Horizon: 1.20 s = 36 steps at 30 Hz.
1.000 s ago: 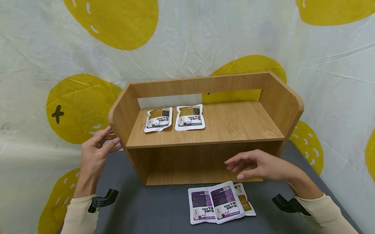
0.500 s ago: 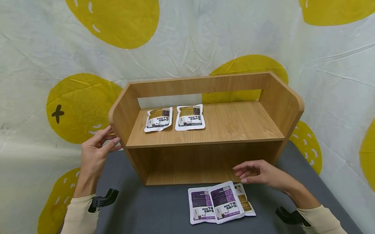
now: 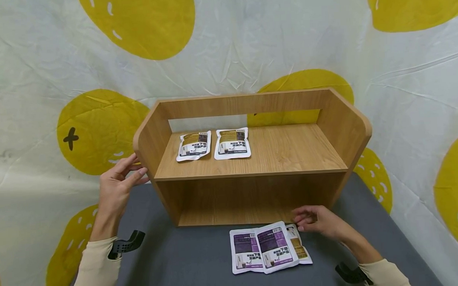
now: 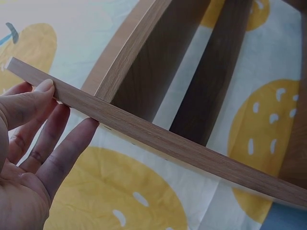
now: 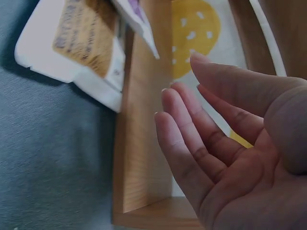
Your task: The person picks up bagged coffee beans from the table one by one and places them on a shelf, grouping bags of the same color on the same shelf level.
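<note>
On the near side, three pouches are lying on the grey table (image 3: pixel 203 259), in front of the wooden shelf (image 3: pixel 249 174). The middle purple pouch (image 3: pixel 276 245) is overlapping the left purple pouch (image 3: pixel 244 244) on one side and the brown pouch (image 3: pixel 301 253) on the other.

Just beyond the brown pouch, at its far right, the right hand (image 3: pixel 318 219) is hovering by the near edge of the shelf; its fingers are bending loosely, thumb and fingertips are standing apart, and it is holding nothing. The right wrist view is showing a gap between fingers and pouch.

Farther back on the left, the left hand (image 3: pixel 117 184) is touching the shelf's left side panel (image 3: pixel 150 142), fingertips against the outer face and thumb at the front edge; it is seemingly steadying the shelf.

Farther still, on the upper board (image 3: pixel 290 146), the left gold pouch (image 3: pixel 193 145) and the right gold pouch (image 3: pixel 232 143) are lying side by side, slightly apart, towards the left.

By judgement, the work is standing partway: two pouches are resting on the shelf, while three are remaining on the table.
</note>
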{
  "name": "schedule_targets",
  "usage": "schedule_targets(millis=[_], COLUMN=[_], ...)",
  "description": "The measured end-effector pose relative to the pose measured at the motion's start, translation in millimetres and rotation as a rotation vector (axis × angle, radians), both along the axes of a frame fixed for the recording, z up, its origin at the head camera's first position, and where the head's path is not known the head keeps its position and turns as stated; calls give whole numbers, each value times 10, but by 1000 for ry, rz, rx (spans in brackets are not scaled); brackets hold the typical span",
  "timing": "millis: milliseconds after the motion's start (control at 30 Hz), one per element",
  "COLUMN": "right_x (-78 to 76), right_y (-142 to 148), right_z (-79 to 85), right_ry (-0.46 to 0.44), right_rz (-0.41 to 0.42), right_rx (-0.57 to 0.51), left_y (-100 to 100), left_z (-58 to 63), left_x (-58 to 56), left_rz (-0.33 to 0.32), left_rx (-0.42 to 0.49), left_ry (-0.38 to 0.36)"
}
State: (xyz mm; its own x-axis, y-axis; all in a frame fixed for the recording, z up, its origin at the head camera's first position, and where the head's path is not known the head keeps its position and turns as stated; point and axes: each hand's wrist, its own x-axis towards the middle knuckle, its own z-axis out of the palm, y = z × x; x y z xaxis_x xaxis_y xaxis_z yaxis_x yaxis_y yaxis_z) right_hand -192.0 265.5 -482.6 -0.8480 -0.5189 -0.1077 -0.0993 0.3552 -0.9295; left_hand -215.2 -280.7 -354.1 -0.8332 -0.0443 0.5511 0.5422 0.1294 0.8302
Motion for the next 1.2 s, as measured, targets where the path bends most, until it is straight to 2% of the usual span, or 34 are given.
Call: schedule_targets(millis=[367,500,867,1033,1200], right_x=[42,72,181,209,246], right_y=[24,-2,-286,-350,-367], right_z=[-222,-280,-393,-413,-420], right_ry=[63,88,114,112,49], right_rz=[3,-25,-244,-248,-220], right_rx=[54,81,256,248,216], left_y=[-3,1,12,4,4], left_z=[-1,1,1,3,4], left_x=[5,4,7,7,10], left_rz=[-8,-2,7,-5,-23], left_rx=[5,7,-1,6,15], left_ry=[4,1,0,10,12])
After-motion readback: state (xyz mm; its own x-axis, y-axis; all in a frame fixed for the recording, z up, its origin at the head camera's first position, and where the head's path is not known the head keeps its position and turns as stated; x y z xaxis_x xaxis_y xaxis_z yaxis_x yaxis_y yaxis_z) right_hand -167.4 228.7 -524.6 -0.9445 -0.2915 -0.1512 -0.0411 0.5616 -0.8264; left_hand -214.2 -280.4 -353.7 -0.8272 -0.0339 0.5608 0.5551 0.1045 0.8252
